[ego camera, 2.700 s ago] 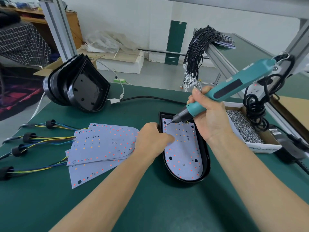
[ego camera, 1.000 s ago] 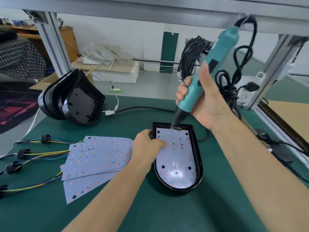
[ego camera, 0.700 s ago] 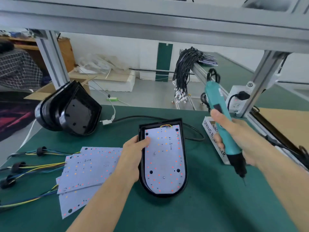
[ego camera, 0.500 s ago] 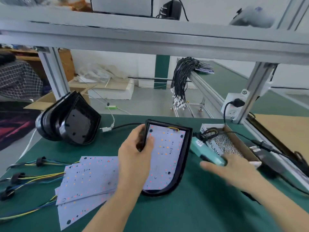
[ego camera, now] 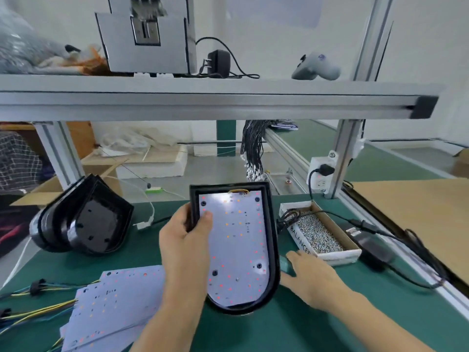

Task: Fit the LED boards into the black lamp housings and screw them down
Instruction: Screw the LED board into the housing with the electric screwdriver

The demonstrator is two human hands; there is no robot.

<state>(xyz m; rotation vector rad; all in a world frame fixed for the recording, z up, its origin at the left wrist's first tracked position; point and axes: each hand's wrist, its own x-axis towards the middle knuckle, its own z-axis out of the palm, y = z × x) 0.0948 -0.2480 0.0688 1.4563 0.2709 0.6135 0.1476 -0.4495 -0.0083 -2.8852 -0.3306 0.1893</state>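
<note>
The teal electric screwdriver (ego camera: pixel 284 263), which a moment ago was upright in the right hand driving a screw at the far end of the board, now lies on the green bench mat (ego camera: pixel 253 334), only a sliver of it showing past the housing's right rim. The right hand (ego camera: pixel 308 274) rests beside it, palm down, fingers spread and holding nothing. The left hand (ego camera: pixel 184 246) has lifted the black D-shaped plastic lamp housing (ego camera: pixel 272 240) off the mat and tilts it up toward the camera, fingers wrapped round its left rim and the thumb pressed on the white LED board (ego camera: pixel 234 246) seated inside. That suggests the screwing on this unit is finished and it is being checked or carried off. The board is thin, flat and matte, dotted with small red and orange LEDs and dark holes near its corners; the housing is smooth, glossy and raised-lipped. To the left lie loose white boards (ego camera: pixel 114 306) with coloured wires, farther left a nested stack of empty black housings (ego camera: pixel 83 222), and to the right a cardboard box of small silver screws (ego camera: pixel 318 235).
</note>
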